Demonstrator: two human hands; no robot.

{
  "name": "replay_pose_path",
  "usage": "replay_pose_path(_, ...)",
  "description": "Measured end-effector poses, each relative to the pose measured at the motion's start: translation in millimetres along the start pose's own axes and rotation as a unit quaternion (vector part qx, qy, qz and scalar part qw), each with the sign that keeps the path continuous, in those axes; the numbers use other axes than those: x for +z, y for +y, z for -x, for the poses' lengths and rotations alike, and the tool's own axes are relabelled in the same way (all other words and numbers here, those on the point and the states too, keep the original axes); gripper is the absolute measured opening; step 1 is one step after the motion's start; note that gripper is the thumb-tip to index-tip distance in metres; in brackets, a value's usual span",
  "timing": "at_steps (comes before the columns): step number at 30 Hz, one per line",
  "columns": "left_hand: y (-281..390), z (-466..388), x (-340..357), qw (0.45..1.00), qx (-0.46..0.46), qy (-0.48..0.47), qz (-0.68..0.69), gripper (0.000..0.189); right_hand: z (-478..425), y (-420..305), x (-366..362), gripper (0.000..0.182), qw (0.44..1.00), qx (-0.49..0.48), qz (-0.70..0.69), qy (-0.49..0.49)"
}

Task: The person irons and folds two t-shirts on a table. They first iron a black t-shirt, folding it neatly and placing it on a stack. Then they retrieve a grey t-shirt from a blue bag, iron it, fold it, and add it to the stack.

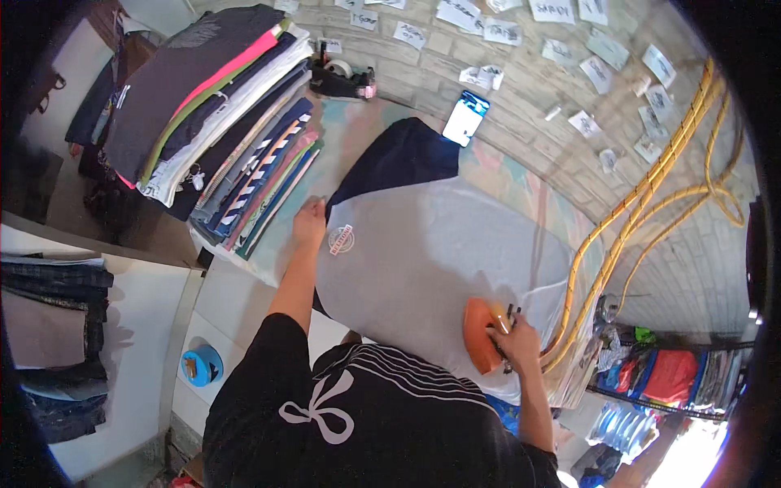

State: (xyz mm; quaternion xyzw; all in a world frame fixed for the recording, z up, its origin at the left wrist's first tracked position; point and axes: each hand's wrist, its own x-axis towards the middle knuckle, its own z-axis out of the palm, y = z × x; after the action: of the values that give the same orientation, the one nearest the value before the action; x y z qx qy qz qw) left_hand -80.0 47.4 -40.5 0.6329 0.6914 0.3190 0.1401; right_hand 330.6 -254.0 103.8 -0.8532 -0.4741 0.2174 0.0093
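Observation:
A grey shirt (403, 256) with a dark navy sleeve (403, 152) lies spread on a table covered in patterned cloth (360, 116). My right hand (518, 341) is closed around the handle of an orange clothes iron (479, 335), whose base rests on the lower right of the grey fabric. At the shirt's left edge, near where navy meets grey, the fingers of my left hand (310, 221) are curled on the cloth. A round printed badge (341, 240) shows on the shirt close to that hand.
Folded clothes (226, 110) stand in a tall leaning stack at the table's left. A lit phone (466, 119) leans by the brick-patterned wall. Yellow cords (610, 262) hang down at the right. A blue round container (202, 366) sits on the tiles.

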Motion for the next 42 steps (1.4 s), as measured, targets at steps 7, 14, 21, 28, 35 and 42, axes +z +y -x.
replay_pose_path(7,-74.7,-52.6,47.3,0.941,-0.169,-0.196,0.216,0.023,-30.6,-76.6,3.4,0.070,0.964,-0.029,-0.225,-0.141)
replay_pose_path(14,-29.8,-52.0,20.2,0.946,-0.114,-0.233,0.194,0.028,-113.9,-211.3,42.7,0.069,0.983,-0.173,-0.049,-0.040)
replay_pose_path(21,-30.3,-39.7,9.4,0.957,-0.148,-0.181,0.169,0.037,-188.0,-365.0,67.7,0.051,0.977,-0.197,0.080,-0.030)
replay_pose_path(28,-18.4,-37.7,-2.5,0.961,-0.164,-0.178,0.133,0.042,-253.4,-420.0,39.1,0.050,0.994,-0.111,0.004,0.019)
replay_pose_path(35,-26.3,-20.0,-18.5,0.980,-0.125,-0.108,0.111,0.034,-185.8,-428.8,70.8,0.040,0.975,-0.205,0.059,-0.063)
replay_pose_path(42,-57.7,29.9,-96.5,0.989,-0.094,-0.113,-0.034,0.031,-230.5,-430.8,59.2,0.036,0.989,-0.140,0.000,0.049)
